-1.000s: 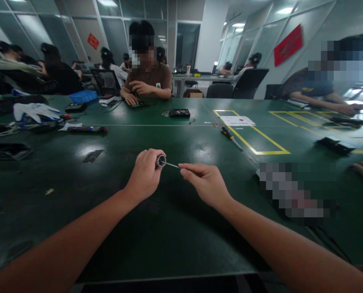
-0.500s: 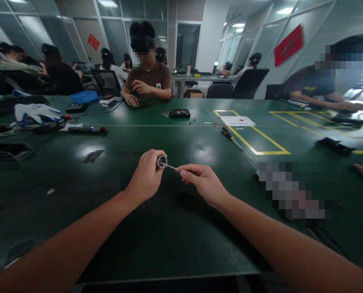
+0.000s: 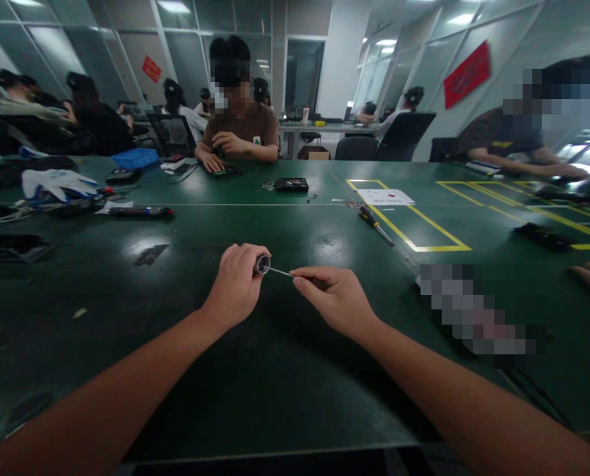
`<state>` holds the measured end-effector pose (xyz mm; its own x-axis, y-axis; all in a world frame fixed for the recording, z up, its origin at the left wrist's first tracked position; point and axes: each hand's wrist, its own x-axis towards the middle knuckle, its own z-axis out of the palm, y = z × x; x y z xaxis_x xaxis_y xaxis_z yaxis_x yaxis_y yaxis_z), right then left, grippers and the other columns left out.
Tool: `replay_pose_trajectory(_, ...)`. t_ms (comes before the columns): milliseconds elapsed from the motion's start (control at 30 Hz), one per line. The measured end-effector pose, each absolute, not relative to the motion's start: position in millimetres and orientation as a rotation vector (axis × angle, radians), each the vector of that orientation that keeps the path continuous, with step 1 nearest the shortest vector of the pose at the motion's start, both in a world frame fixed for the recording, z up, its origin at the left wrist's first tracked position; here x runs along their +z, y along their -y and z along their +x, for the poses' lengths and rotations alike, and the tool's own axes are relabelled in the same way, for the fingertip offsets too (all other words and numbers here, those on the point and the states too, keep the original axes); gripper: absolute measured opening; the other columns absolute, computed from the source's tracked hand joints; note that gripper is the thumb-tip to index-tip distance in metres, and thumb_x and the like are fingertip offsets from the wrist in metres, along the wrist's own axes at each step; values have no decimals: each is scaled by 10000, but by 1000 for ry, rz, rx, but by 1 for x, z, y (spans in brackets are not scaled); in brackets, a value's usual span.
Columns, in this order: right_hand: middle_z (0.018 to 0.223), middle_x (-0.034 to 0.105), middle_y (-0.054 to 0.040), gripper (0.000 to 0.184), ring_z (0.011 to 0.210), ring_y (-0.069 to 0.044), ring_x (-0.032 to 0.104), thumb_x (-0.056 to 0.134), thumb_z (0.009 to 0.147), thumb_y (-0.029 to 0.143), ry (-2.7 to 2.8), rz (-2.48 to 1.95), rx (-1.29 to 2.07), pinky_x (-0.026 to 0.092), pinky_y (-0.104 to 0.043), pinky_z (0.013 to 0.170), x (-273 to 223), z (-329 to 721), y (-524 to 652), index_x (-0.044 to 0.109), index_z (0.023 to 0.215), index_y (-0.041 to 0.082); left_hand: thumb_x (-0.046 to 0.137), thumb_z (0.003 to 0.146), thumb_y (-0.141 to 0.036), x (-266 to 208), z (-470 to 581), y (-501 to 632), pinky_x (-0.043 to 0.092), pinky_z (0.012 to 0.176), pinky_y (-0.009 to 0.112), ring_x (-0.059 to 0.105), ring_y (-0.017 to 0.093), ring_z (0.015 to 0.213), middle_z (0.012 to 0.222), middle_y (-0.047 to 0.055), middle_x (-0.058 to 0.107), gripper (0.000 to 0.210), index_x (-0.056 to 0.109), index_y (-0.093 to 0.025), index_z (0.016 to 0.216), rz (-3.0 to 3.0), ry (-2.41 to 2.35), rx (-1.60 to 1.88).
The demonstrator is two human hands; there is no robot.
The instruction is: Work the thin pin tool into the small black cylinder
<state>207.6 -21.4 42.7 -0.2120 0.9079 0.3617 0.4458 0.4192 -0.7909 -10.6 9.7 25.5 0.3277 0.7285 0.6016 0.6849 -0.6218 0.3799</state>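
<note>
My left hand (image 3: 236,281) is closed around a small dark cylinder (image 3: 263,264), whose round, pale-rimmed open end faces me and slightly right. Most of its body is hidden by my fingers. In my right hand (image 3: 337,297) I grip a screwdriver with a thin metal shaft (image 3: 281,272); its dark handle lies mostly inside my palm. The shaft points left, its tip at the cylinder's open end; how far it reaches inside I cannot tell. Both hands are above the green table (image 3: 255,396).
Ahead to the right lies a yellow-and-black screwdriver (image 3: 375,225) by yellow tape and a white paper (image 3: 384,197). A blurred-out object (image 3: 473,314) is at right. Gloves (image 3: 59,185), a pen-like tool (image 3: 140,211) and a blue tray (image 3: 135,158) sit left. A co-worker (image 3: 240,125) sits opposite.
My right hand has turned a little, showing more of the screwdriver's handle. The cylinder's open end has shifted slightly in my left hand. The co-worker at right has leaned slightly left.
</note>
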Motion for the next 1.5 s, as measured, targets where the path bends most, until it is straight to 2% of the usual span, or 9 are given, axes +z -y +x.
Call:
replay_pose_trajectory(267, 858, 821, -17, 198, 685, -195, 715, 672, 928, 286, 1849, -1156, 594, 527, -326, 632, 41, 209, 21, 836, 1037, 267, 467, 919, -51, 25, -12, -10, 383, 1111, 577, 588, 268, 1057, 1080, 76, 646, 267, 548, -212, 1117, 2562, -1365, 1092)
replay_pose_trajectory(567, 791, 808, -18, 211, 584, -167, 661, 660, 925, 285, 1899, -1166, 491, 497, -315, 600, 40, 210, 20, 842, 1027, 251, 479, 925, -59, 25, -10, -9, 333, 1146, 600, 596, 275, 1071, 1085, 77, 660, 262, 562, -208, 1123, 2584, -1401, 1050)
replay_pose_trajectory(1100, 776, 792, -12, 198, 597, -165, 647, 643, 933, 272, 1909, -1196, 547, 477, -320, 623, 39, 207, 22, 829, 998, 245, 473, 924, -60, 25, -8, -8, 410, 1021, 549, 598, 286, 1006, 1040, 86, 656, 248, 571, -204, 1101, 2651, -1425, 1019)
replay_pose_trajectory(1267, 785, 774, -10, 199, 664, -172, 649, 624, 931, 266, 1901, -1199, 707, 463, -320, 652, 40, 207, 18, 817, 965, 231, 476, 934, -71, 27, -7, -7, 424, 972, 516, 598, 274, 982, 1024, 80, 650, 216, 567, -196, 1085, 2587, -1408, 985)
replay_pose_trajectory(1500, 666, 657, 14, 187, 605, -134, 539, 691, 868, 322, 1666, -1067, 1146, 418, -287, 600, 32, 213, 5, 820, 940, 207, 508, 954, -112, 29, -12, -10, 421, 973, 474, 587, 238, 966, 1021, 54, 645, 170, 552, -199, 1092, 2524, -1299, 1001)
